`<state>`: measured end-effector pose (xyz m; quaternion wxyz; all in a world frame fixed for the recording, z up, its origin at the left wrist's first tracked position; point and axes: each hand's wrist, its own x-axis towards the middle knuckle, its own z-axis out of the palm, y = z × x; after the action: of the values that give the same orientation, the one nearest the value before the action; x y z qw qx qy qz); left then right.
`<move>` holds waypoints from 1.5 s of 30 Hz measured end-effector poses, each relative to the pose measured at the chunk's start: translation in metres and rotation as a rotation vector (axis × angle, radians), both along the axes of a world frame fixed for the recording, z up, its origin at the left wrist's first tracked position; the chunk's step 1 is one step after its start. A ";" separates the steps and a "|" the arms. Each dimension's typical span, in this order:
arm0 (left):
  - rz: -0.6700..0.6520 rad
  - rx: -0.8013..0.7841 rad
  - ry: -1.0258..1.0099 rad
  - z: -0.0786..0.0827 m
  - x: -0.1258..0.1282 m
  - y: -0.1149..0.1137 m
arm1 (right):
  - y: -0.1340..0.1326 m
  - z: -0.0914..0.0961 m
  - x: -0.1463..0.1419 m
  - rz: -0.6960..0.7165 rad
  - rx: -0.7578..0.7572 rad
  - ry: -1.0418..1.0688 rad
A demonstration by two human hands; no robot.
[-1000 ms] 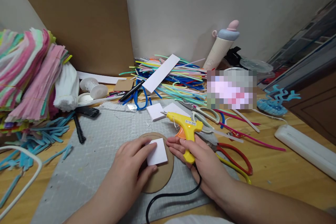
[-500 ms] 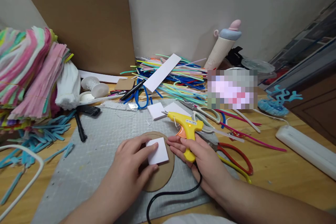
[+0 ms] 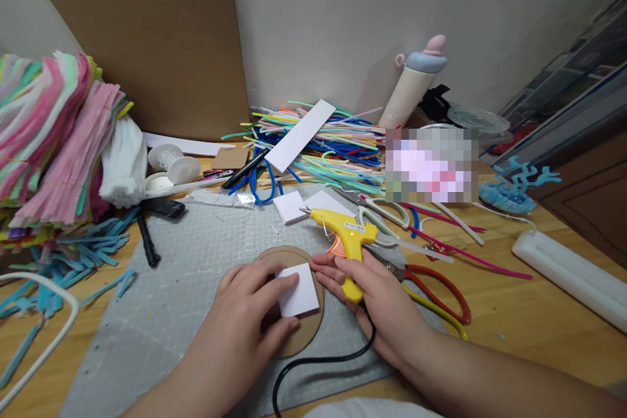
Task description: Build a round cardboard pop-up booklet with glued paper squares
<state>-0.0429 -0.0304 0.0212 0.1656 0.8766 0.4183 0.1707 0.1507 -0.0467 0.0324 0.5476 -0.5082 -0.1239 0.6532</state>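
Observation:
My left hand (image 3: pixel 252 310) has its thumb and fingers closed around the left side of a white square piece (image 3: pixel 300 292), like card or foam board. That square lies over a round cardboard disc (image 3: pixel 294 343), partly hidden by my hand. In my right hand (image 3: pixel 385 297) is a yellow hot glue gun (image 3: pixel 345 225), held by its handle. Its metal nozzle points left and a clear glue stick (image 3: pixel 421 249) sticks out of its back. The fingertips of my right hand rest near the disc's right edge. A black cord (image 3: pixel 318 360) runs down from the handle.
A grey cutting mat (image 3: pixel 186 287) lies under the disc. Red-handled scissors (image 3: pixel 453 281) sit right of my right hand. White squares (image 3: pixel 290 208), pipe cleaners (image 3: pixel 343 176) and a white strip (image 3: pixel 301 136) lie behind. Bundled pipe cleaners (image 3: pixel 68 150) stand left, a white power strip (image 3: pixel 573 281) right.
The white square has shifted slightly right and down over the disc, with my left hand still on it. My right hand and the glue gun stay nearly in place.

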 end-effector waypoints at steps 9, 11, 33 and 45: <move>0.018 -0.019 0.026 0.001 -0.003 -0.001 | -0.003 0.002 0.001 -0.009 0.007 -0.008; 0.017 -0.021 0.043 0.002 -0.006 0.001 | -0.004 0.002 0.001 0.016 -0.008 0.027; 0.011 0.001 0.081 0.004 -0.012 0.003 | -0.004 0.001 -0.001 0.050 0.008 0.097; 0.013 0.020 0.129 0.009 -0.011 -0.001 | -0.005 0.002 -0.001 0.024 0.024 0.074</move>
<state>-0.0543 -0.0317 0.0306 0.1281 0.8846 0.4323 0.1190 0.1494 -0.0521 0.0344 0.5500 -0.4753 -0.1174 0.6766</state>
